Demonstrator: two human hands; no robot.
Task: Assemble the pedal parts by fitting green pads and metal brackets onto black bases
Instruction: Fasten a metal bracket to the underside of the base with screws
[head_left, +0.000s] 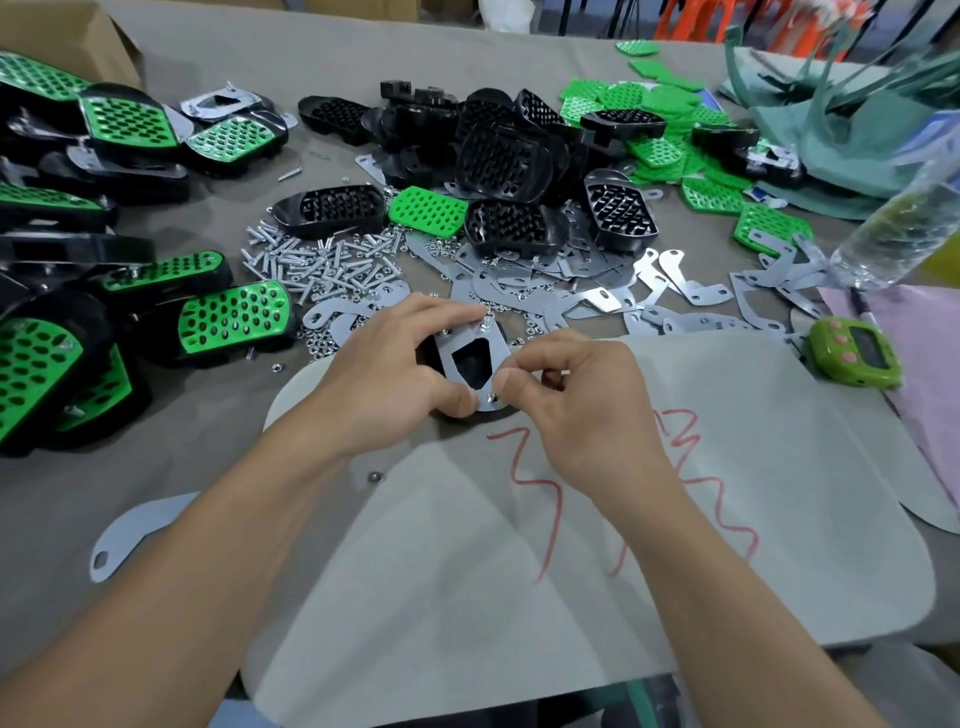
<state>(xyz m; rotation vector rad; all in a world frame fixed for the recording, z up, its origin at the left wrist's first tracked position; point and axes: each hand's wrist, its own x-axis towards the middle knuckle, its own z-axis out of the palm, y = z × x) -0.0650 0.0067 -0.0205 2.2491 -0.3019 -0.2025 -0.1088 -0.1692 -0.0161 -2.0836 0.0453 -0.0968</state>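
In the middle of the bench, both hands hold one black base (470, 366) with a metal bracket (447, 347) lying flat on top of it. The left hand (395, 364) grips the base from its left side: the fingers curl over the far end and the thumb presses the near end of the bracket. The right hand (571, 395) pinches the near tip of the bracket between thumb and forefinger; whether a small part is between them I cannot tell. The base rests at the far edge of a white sheet (467, 597) with red scribble.

Behind the hands lies a heap of screws (322, 265), and to the right of it a heap of loose brackets (587, 283). Farther back is a pile of empty bases (504, 156), with green pads (649, 104) toward the far right corner. Finished pedals (234, 317) are stacked along the left edge. Near the right edge stand a green timer (854, 353) and a tilted plastic bottle (904, 228). One single bracket (130, 535) lies near the left forearm.
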